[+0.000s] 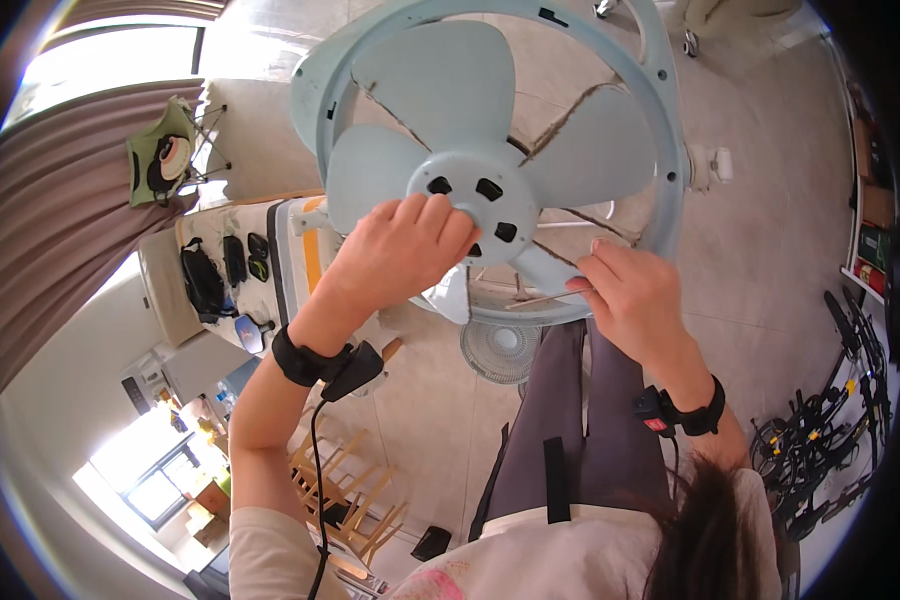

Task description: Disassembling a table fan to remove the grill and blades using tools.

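Note:
A large pale-blue fan (pixel 470 70) with broad blades inside a round frame (pixel 667 225) fills the upper middle. Dark grime lines the blade edges. My left hand (pixel 402 250) is closed over the fan's hub (pixel 435 172), its curled fingers at the central knob (pixel 464 214); the palm hides the grip. At the lower right of the frame, my right hand (pixel 630 298) pinches a thin rod (pixel 547 297) whose tip points left, near a lower blade (pixel 547 270). Whether the rod is a tool, I cannot tell.
A round grey fan grille (pixel 500 352) lies on the tiled floor below the frame. On the left stands a bed (pixel 295 250) with bags on it, and wooden chairs (pixel 345 490) are lower down. Folded bicycles (pixel 820 430) line the right side.

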`<state>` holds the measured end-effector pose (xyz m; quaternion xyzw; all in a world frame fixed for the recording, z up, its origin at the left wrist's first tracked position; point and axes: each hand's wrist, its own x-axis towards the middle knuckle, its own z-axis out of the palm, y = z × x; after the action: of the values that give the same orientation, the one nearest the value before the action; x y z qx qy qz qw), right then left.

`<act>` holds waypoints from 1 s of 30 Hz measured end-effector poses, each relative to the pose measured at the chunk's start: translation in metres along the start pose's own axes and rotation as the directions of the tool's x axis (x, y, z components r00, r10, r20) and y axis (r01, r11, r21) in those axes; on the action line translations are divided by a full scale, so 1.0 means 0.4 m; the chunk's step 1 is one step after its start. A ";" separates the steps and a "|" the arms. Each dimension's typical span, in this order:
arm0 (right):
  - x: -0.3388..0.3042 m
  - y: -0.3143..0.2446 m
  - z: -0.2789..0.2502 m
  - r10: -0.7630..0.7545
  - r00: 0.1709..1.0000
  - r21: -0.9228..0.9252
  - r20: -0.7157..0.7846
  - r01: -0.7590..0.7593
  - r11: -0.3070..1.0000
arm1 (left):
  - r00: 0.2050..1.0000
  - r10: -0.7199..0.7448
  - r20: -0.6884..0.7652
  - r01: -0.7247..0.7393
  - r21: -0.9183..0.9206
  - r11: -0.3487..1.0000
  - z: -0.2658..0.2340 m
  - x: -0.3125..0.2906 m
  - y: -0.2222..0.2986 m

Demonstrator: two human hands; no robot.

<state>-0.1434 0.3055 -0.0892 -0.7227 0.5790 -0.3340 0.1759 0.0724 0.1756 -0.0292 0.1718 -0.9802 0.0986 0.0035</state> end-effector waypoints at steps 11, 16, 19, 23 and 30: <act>0.067 0.036 -0.068 -0.042 0.998 -0.113 0.042 0.046 0.993 | 0.984 -0.164 0.064 0.172 -0.156 0.973 -0.021 -0.009 0.021; 0.164 0.036 -0.141 -0.033 0.998 -0.263 -0.050 0.019 0.965 | 0.905 -0.425 0.025 0.405 -0.358 0.841 -0.053 -0.065 0.038; 0.195 0.014 -0.171 0.040 0.964 -0.156 -0.263 -0.083 0.984 | 0.741 -0.665 -0.090 0.590 -0.386 0.709 -0.053 -0.107 0.020; 0.140 0.002 -0.143 0.211 0.923 0.037 -0.322 -0.210 0.977 | 0.606 -0.776 -0.173 0.711 -0.321 0.626 -0.033 -0.137 -0.028; 0.058 -0.099 -0.030 0.298 0.949 0.086 -0.099 -0.290 0.953 | 0.601 -0.799 -0.002 0.642 -0.595 0.484 0.043 -0.122 0.030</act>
<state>-0.1208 0.2955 -0.0486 -0.6019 0.6770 -0.3639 0.2165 0.1146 0.1997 -0.0504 0.5467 -0.7871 -0.1680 0.2310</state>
